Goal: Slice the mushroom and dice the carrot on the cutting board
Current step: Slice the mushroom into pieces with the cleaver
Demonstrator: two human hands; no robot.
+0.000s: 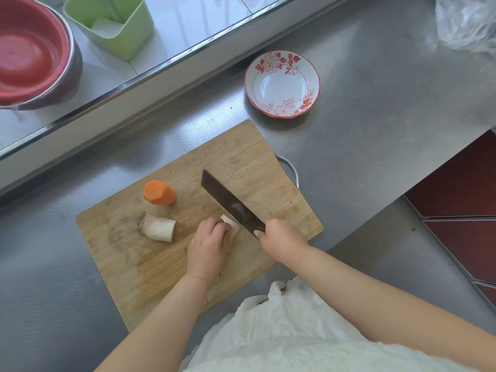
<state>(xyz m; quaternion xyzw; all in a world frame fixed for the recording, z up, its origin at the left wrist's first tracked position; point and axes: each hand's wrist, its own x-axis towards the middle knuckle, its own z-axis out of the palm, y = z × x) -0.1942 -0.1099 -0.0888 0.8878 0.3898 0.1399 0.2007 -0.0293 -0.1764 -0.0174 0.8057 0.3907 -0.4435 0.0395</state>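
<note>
Here, the steel surface (pixel 362 135) carried everything, and the wooden cutting board (pixel 241 159) lay on it at an angle in front of you. Beyond the board stood a red-flowered bowl (pixel 281 103), with a red basin (pixel 29 52) and a green container (pixel 112 28) up on the ledge behind.

On the board itself you had 2 pieces of mushroom and 1 stub of carrot (pixel 159 193). Your right hand (pixel 281 237) was wrapped around the handle of the cleaver (pixel 228 202), whose dark blade ran away from you and stood against the nearer mushroom piece (pixel 233 222). Your left hand (pixel 209 242) was curled over that piece, pinning it to the board just beside the blade. The other mushroom piece (pixel 158 226) lay on its side to the left, well apart from the knife, and the carrot sat just beyond it, untouched.

You looked to be in the mushroom-slicing step, early on, since no loose slices showed. The next cut likely called for fingertips tucked back from the edge, a straight downward press, then shifting your left hand back along the piece. The carrot dicing was not yet begun.
</note>
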